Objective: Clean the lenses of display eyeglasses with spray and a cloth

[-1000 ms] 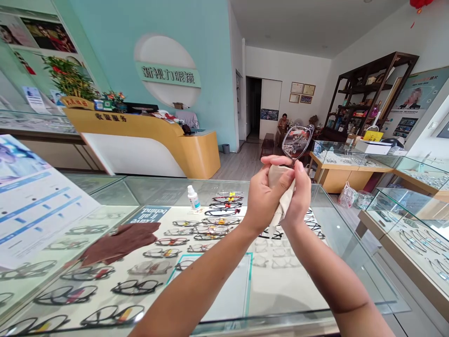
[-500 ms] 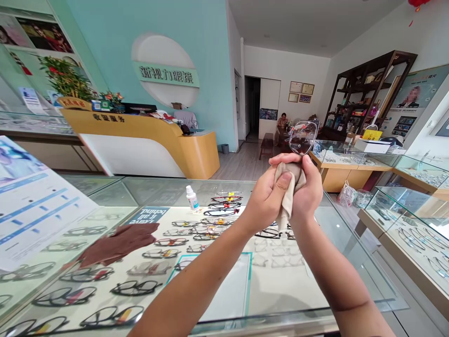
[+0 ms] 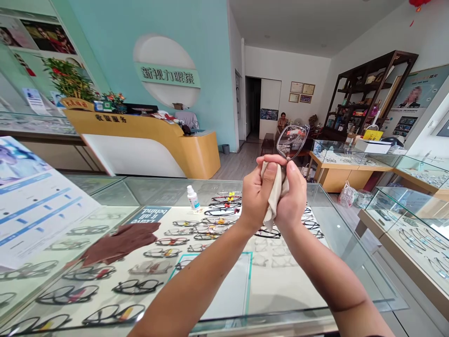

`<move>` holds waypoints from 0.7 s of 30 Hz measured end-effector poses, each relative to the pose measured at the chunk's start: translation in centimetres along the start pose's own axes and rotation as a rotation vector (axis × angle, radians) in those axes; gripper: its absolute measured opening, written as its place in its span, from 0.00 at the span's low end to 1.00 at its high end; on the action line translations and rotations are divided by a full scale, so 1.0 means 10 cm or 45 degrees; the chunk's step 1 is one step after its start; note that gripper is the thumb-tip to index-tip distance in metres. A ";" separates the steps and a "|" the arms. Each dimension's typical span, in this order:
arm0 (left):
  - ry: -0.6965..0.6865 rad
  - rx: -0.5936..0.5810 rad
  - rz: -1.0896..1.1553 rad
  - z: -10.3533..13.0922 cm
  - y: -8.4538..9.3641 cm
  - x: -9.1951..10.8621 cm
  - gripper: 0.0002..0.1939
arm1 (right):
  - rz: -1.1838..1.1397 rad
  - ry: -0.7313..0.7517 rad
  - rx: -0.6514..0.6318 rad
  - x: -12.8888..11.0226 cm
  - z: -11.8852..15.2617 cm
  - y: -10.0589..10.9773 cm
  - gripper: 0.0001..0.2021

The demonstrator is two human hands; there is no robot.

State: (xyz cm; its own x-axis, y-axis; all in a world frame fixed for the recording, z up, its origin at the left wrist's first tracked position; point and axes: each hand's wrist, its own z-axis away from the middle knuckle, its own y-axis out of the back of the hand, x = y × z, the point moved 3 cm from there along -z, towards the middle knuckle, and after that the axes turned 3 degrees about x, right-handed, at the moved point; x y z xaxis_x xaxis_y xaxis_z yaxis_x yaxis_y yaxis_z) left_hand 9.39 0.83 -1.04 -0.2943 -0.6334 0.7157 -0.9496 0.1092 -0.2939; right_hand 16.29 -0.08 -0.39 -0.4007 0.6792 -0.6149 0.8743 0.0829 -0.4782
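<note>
My left hand [image 3: 255, 194] is closed on a beige cleaning cloth [image 3: 274, 199], thumb pressed on its front. Against it, my right hand [image 3: 293, 199] is closed round a pair of eyeglasses [image 3: 278, 143], with one rimmed lens standing up above the fingers. The cloth is bunched between both palms and covers the other part of the glasses. Both hands are raised over the glass display case [image 3: 280, 295]. On the case lie a brown cloth [image 3: 121, 241] to the left and a small white bottle [image 3: 192, 198] beyond it.
Rows of eyeglasses [image 3: 137, 286] lie inside the case. A printed card stand [image 3: 35, 206] rises at the left. Behind are a yellow-and-white counter [image 3: 140, 150], more glass cases [image 3: 414, 229] at the right, and a seated person [image 3: 282, 120] far back.
Both hands have moved left and slightly down together with the cloth and glasses. The upright lens now tilts more to the right.
</note>
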 end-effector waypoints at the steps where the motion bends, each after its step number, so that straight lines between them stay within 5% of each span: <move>1: 0.016 -0.059 -0.002 -0.02 0.01 0.00 0.32 | -0.027 -0.002 0.003 0.01 -0.03 0.02 0.19; 6: 0.153 -0.520 0.045 -0.15 0.08 -0.02 0.28 | -0.146 -0.098 0.027 0.01 -0.21 0.17 0.16; 9: 0.163 -0.620 0.018 -0.19 0.13 -0.02 0.27 | -0.143 -0.193 0.054 0.01 -0.26 0.20 0.16; 12: 0.125 -0.521 0.028 -0.18 0.11 -0.03 0.29 | -0.161 -0.218 0.037 0.03 -0.23 0.16 0.16; 18: -0.002 -0.083 0.035 -0.06 0.02 -0.03 0.29 | -0.067 -0.086 -0.019 0.04 -0.04 0.02 0.19; 21: 0.003 -0.037 0.029 -0.07 0.04 -0.01 0.30 | -0.055 -0.064 -0.061 0.03 -0.03 0.01 0.18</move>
State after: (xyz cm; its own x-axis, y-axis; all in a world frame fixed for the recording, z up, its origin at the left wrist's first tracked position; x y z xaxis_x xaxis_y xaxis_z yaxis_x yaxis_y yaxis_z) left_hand 8.97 1.43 -0.77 -0.3160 -0.6287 0.7105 -0.9454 0.1456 -0.2917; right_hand 16.30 0.30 -0.43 -0.4508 0.6368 -0.6255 0.8675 0.1474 -0.4752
